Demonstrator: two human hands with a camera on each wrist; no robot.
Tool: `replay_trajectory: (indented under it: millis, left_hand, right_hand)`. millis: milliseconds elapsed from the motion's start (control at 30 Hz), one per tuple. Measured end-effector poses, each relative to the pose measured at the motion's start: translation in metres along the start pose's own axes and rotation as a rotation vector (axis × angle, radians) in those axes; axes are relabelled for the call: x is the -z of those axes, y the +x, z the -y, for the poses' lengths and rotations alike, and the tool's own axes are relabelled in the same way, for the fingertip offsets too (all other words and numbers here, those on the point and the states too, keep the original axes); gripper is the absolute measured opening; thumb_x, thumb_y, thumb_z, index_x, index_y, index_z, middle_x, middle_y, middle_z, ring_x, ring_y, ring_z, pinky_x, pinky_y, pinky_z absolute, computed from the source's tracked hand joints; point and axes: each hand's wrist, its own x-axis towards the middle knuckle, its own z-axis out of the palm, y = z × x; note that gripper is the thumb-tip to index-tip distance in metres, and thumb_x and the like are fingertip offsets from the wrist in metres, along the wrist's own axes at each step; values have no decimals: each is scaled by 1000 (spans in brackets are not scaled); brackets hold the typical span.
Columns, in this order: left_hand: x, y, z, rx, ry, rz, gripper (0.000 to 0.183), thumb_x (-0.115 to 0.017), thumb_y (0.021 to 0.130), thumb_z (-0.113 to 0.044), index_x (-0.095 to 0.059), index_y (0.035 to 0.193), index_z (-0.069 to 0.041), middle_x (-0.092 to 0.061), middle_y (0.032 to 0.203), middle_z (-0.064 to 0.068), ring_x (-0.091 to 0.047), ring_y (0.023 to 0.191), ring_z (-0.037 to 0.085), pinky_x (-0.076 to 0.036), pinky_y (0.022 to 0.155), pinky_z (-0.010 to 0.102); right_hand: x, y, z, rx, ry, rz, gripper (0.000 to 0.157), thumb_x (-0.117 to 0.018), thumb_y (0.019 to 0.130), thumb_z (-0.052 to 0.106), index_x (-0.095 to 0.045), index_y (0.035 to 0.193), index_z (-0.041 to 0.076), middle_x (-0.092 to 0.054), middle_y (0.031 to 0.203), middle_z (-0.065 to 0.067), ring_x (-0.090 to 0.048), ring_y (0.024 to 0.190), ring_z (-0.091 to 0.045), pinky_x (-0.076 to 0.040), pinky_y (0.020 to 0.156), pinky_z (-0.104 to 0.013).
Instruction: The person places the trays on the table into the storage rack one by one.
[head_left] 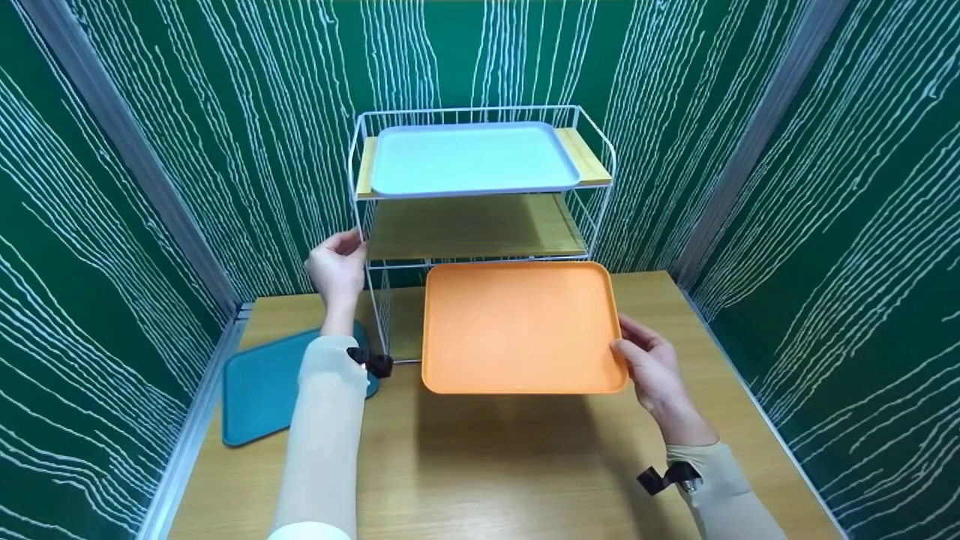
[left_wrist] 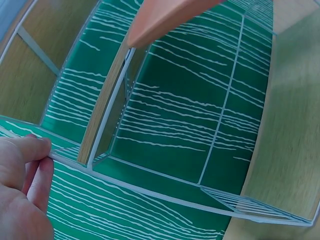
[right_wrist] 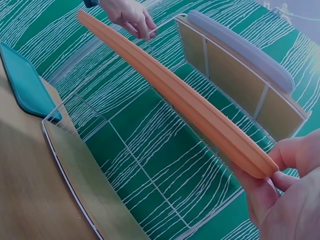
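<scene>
An orange tray (head_left: 521, 330) is held up in front of the rack by my right hand (head_left: 654, 367), thumb on top and fingers below its right edge. From the right wrist view, the tray (right_wrist: 175, 97) appears edge-on, pinched at one end. My left hand (head_left: 339, 270) pinches the thin white front post of the wire rack (head_left: 358, 217) on its left side, near the middle shelf (head_left: 465, 225). That grip on the rod also shows in the left wrist view, with the left hand (left_wrist: 22, 185) at the edge. On the top shelf lies a pale blue tray (head_left: 472, 159).
A teal tray (head_left: 270, 386) lies on the wooden table (head_left: 495, 480) left of the rack, partly behind my left forearm. Green walls (head_left: 847, 225) with white streaks enclose the table on the sides and back. The rack's bottom shelf (head_left: 405, 322) is partly hidden by the orange tray.
</scene>
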Motion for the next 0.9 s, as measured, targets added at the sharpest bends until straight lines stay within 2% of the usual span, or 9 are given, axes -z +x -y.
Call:
replay_trajectory:
  millis: [367, 633, 900]
  left_hand:
    - [-2, -1, 1, -13, 3, -5, 20, -77, 99, -6, -80, 119, -5, -78, 119, 13, -74, 109, 21, -61, 95, 29]
    - [-1, -2, 0, -22, 11, -5, 20, -76, 100, -6, -80, 119, -5, -79, 117, 10, -74, 108, 20, -61, 96, 29]
    - [-1, -1, -1, -4, -5, 0, 21, -75, 100, -4, -79, 121, -5, -78, 119, 11, -73, 110, 21, -60, 97, 28]
  right_hand:
    - [-6, 2, 7, -3, 25, 0, 60, -61, 103, -5, -42, 160, -4, -59, 131, -8, -71, 107, -17, -62, 95, -34]
    - [-13, 6, 13, -7, 56, 32, 60, -59, 104, -5, -40, 161, -4, -60, 131, -8, -72, 106, -18, -61, 96, -35]
    - [-22, 13, 19, 5, 75, 39, 60, -59, 104, -5, -41, 160, -4, -62, 132, -7, -73, 106, -18, -61, 95, -35]
